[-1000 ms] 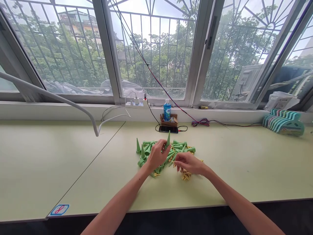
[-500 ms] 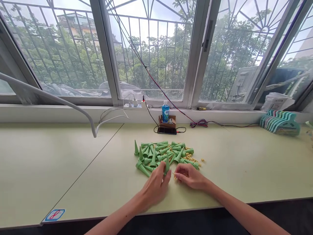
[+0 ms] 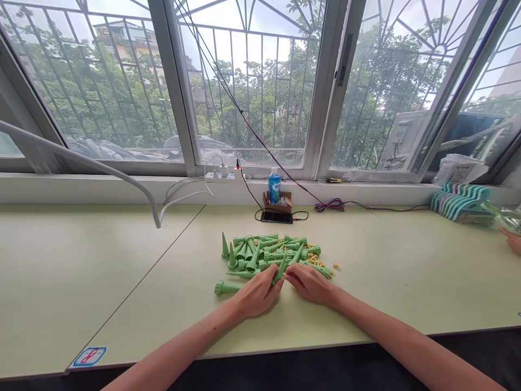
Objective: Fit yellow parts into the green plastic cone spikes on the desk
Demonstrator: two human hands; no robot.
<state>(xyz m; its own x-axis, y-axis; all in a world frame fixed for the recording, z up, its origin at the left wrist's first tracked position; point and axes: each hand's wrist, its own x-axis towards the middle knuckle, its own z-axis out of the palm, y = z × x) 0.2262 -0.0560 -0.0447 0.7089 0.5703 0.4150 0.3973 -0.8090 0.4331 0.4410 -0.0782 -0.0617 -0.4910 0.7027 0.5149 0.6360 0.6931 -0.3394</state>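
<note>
A green plastic spike (image 3: 280, 269), cone-shaped and tilted, is gripped in my left hand (image 3: 257, 294). My right hand (image 3: 312, 283) is pinched up against its side. The small yellow peg between those right fingertips is mostly hidden now. Just beyond both hands lies a pile of similar green spikes (image 3: 249, 251), some standing on their caps and others on their sides. Small yellow pegs (image 3: 319, 264) are scattered at the pile's right, with one loose peg (image 3: 336, 266) apart. Near my left wrist, another green spike (image 3: 224, 288) lies on its side.
Behind the pile are a phone (image 3: 277, 217) on a cable, a small cardboard box (image 3: 285, 202) and a blue bottle (image 3: 274, 187). Teal hanger-like pieces (image 3: 462, 203) stand far right, near another person's hand (image 3: 512, 240). A white tube (image 3: 122, 172) hangs over the table's left.
My right hand has moved up and left with the yellow peg to meet the spike, which now tilts more. A spike near my left wrist has shifted left. Another person's hand has appeared far right.
</note>
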